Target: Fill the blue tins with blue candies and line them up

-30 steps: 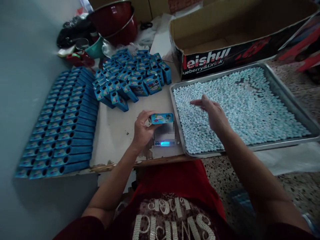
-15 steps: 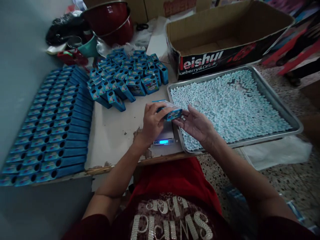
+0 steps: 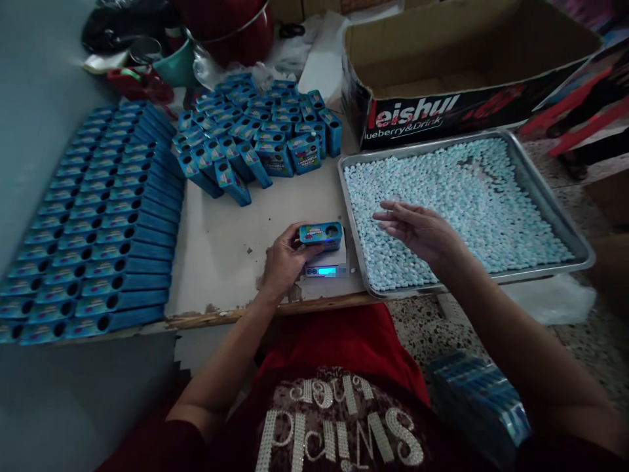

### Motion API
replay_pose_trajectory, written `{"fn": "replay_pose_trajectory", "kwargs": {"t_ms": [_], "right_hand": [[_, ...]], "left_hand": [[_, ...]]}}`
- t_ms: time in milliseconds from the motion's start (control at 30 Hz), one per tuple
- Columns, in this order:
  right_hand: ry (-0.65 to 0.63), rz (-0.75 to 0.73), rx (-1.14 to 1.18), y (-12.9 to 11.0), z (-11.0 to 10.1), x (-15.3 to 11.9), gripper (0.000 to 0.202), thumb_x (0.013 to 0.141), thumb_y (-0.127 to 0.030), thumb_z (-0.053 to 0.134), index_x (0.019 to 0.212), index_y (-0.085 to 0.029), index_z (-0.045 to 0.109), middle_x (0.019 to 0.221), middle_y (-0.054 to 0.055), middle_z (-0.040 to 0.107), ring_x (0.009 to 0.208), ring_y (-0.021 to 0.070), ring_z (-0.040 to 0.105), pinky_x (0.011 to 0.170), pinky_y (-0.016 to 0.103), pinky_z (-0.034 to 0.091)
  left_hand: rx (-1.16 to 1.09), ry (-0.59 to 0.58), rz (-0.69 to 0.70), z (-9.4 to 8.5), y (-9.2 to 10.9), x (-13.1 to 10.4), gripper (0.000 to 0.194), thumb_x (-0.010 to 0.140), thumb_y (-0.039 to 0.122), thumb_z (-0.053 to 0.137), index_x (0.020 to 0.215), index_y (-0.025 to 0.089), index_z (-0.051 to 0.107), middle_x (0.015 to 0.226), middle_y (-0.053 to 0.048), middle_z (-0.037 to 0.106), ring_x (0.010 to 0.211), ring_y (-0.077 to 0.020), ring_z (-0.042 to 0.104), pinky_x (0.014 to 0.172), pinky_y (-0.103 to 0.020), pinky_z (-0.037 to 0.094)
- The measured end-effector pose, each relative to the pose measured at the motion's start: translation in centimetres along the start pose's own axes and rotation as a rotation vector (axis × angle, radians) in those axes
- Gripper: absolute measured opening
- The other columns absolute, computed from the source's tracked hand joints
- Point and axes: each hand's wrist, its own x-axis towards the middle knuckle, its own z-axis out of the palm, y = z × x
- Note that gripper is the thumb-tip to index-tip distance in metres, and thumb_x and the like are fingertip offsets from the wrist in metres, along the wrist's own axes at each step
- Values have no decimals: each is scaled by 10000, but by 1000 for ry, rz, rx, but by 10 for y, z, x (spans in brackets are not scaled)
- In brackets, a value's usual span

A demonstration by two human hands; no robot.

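Note:
My left hand grips a small blue box, which stands upright on a small white scale with a lit blue display. A dark round hole shows in the top of the box. To the right, my right hand is over the metal tray of pale blue and white candies. Its fingers are stretched out and nothing shows in them. A single candy lies on the table beside the scale.
Rows of blue boxes stand at the left. More blue boxes crowd the table's back. A large open carton is behind the tray. Packed blue boxes lie low on the right. Part of a person shows at the upper right.
My left hand has set the box upright on the scale after holding it tilted. My right hand has moved away from the box, rightward over the tray; the candies at its fingers are gone.

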Motion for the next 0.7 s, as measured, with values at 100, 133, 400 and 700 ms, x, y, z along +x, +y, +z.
{"fn": "replay_pose_trajectory", "kwargs": {"t_ms": [100,133,400,700], "right_hand": [[-87,-24,-163,-2,2,-3,289,1049,-444,911,1111,-172,838,900,90,861,615,124,738,512,182,582],[-110,-34,-214,-1,1,-2,357,1006,-500,953,1087,-173,835,850,71,838,566,107,683,466,177,510],[-103,1,-490,-10,-41,17,483,809,-521,1090,1095,-180,904,978,68,840,779,121,718,740,236,614],[-92,44,-803,-45,-23,-9,556,798,-587,1024,1165,-198,871,966,116,857,854,280,830,920,489,705]], "left_hand": [[1,13,-4,4,-4,-4,553,799,396,1062,1298,282,852,1216,-38,879,1140,-278,840,1179,-511,678],[-7,10,-1,5,-3,-4,562,794,414,1065,1298,280,855,1221,-40,882,1140,-276,839,1184,-514,677],[82,33,106,-21,24,-5,791,714,325,1098,1450,319,807,1435,-97,847,1405,-340,794,1223,-547,665],[298,353,203,-92,59,-29,375,893,288,970,1242,278,832,1169,-41,868,1130,-237,844,1053,-412,726]]}}
